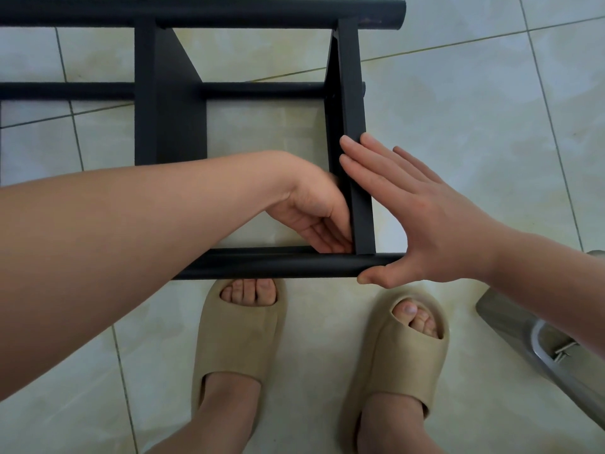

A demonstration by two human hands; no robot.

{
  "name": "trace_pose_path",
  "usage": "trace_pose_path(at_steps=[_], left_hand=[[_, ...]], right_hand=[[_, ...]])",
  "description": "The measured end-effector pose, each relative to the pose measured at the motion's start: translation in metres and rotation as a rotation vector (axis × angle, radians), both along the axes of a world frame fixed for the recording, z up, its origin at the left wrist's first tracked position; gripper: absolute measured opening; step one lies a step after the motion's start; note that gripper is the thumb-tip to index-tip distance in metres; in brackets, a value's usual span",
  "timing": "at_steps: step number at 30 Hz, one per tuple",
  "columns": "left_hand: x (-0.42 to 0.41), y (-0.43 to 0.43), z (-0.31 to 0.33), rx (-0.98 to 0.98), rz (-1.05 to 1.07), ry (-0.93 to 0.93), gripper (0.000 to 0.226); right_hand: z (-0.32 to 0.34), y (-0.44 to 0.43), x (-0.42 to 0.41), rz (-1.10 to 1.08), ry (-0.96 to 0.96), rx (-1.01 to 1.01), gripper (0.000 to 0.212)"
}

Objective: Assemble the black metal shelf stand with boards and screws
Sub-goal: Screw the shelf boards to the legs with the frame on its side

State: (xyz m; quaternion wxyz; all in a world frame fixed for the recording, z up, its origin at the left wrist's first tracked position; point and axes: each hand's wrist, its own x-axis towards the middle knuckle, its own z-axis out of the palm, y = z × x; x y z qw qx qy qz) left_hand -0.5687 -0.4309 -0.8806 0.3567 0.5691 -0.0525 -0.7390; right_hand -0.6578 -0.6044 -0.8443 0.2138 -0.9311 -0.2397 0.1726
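Observation:
The black metal shelf stand lies on its side on the tiled floor. Its near tube [278, 265] runs across just in front of my feet, and the far tube [229, 11] crosses the top of the view. Two black boards stand between the tubes, the left board [173, 103] and the right board [352, 103]. My left hand [314, 214] reaches inside the frame, its fingers laid against the inner face of the right board at the near corner; the fingertips are hidden there. My right hand [402, 211] presses flat on that board's outer side, thumb under the near tube's end.
My feet in beige slippers [239, 342] stand right behind the near tube. A grey metal object [537, 339] lies on the floor at the lower right. A middle tube [262, 91] crosses between the boards. Pale floor tiles [474, 109] surround the stand.

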Motion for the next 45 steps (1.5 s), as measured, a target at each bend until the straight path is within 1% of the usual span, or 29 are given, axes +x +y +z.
trace_pose_path(at_steps=[14, 17, 23, 32, 36, 39, 45], left_hand=[[-0.0031, 0.0026, -0.0016, -0.027, 0.095, 0.070, 0.017], [-0.0035, 0.0027, -0.0011, -0.011, 0.079, 0.088, 0.015], [-0.0016, -0.0025, -0.0007, 0.010, 0.050, 0.029, 0.013], [-0.0041, 0.0009, -0.0004, -0.026, 0.110, 0.060, 0.020], [-0.0016, 0.0037, 0.0019, -0.013, 0.067, 0.096, 0.017], [-0.0017, 0.0026, 0.0018, 0.005, 0.058, 0.077, 0.017], [-0.0051, 0.0018, 0.0017, -0.029, 0.091, 0.046, 0.022]], right_hand=[[-0.0010, 0.0011, -0.0016, 0.000, 0.006, 0.007, 0.123], [-0.0006, 0.0013, -0.0017, 0.001, 0.013, 0.003, 0.123], [-0.0006, 0.0008, -0.0011, -0.001, 0.011, 0.006, 0.123], [-0.0019, 0.0002, -0.0008, 0.005, 0.009, 0.010, 0.123], [-0.0016, 0.0006, -0.0011, 0.004, 0.015, 0.013, 0.123], [-0.0015, 0.0008, -0.0009, 0.003, 0.015, 0.015, 0.123], [-0.0026, 0.0003, -0.0010, 0.006, 0.011, 0.014, 0.123]])
